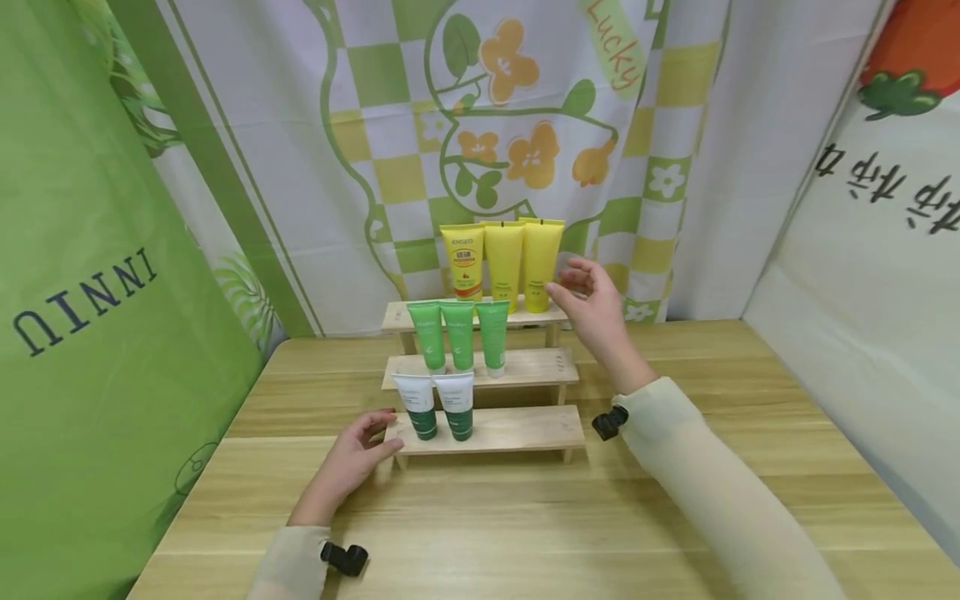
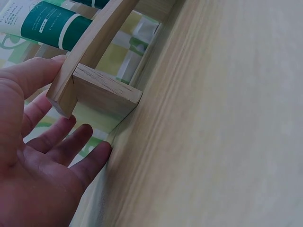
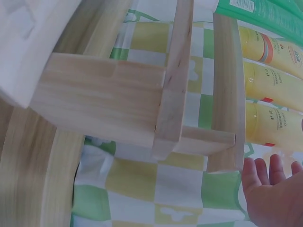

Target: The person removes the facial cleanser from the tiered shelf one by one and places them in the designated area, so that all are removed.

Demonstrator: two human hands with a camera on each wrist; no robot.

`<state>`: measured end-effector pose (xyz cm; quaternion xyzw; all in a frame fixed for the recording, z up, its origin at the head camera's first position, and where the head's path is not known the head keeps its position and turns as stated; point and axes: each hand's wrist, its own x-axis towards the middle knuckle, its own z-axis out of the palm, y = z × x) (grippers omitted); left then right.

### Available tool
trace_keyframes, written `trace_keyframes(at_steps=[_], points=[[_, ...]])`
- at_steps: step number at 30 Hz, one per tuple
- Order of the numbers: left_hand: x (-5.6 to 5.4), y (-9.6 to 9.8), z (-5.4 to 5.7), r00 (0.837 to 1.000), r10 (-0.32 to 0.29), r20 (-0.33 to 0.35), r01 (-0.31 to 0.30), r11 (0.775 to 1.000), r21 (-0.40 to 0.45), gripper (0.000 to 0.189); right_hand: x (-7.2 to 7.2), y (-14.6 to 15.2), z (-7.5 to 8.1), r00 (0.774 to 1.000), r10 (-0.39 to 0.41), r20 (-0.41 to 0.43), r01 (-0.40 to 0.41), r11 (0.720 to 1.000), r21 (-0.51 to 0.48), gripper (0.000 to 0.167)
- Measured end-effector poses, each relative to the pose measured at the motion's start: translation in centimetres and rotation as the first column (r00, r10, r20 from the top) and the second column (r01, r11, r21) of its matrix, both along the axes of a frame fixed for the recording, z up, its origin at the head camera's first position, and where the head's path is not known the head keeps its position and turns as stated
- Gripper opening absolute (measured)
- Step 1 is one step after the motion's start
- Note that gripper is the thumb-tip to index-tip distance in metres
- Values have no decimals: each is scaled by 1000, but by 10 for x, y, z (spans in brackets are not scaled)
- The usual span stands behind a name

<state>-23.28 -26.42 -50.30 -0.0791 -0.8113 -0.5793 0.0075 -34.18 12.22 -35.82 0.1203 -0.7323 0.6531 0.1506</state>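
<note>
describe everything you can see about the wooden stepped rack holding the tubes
The rack is pale, unpainted wood with three stepped shelves on short legs, standing upright on the wooden table in front of a patterned curtain. The top step holds three yellow tubes, the middle three green tubes, the bottom two white and dark green tubes, all upright on their caps. The bottom step's right part is bare. The left hand touches the bottom step's left end; the right hand is open beside the top step's right end.

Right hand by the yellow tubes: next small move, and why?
Probably close the right hand on the rightmost yellow tube. Its open fingers hover beside that tube, holding nothing, while the left hand rests at the wooden rack bottom step's left end.
</note>
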Motion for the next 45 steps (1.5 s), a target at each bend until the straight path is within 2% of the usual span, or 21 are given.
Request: trace_keyframes(at_steps=[15, 22, 30, 39, 45], points=[[1, 0, 1, 1000, 11, 2, -11, 999, -35, 38, -12, -9, 4, 1000, -19, 22, 20, 999, -26, 62], [3, 0, 3, 1000, 16, 6, -16, 998, -53, 38, -18, -14, 6, 1000, -21, 20, 23, 997, -74, 58], [3, -1, 1, 999, 24, 26, -23, 998, -62, 38, -19, -17, 7, 999, -30, 25, 32, 995, -92, 53], [5, 1, 6, 1000, 18, 26, -16, 997, -69, 35, -20, -18, 5, 998, -44, 37, 48, 994, -103, 49], [4, 0, 3, 999, 16, 33, -14, 998, -58, 37, -20, -18, 5, 998, -51, 46, 56, 990, -131, 47]])
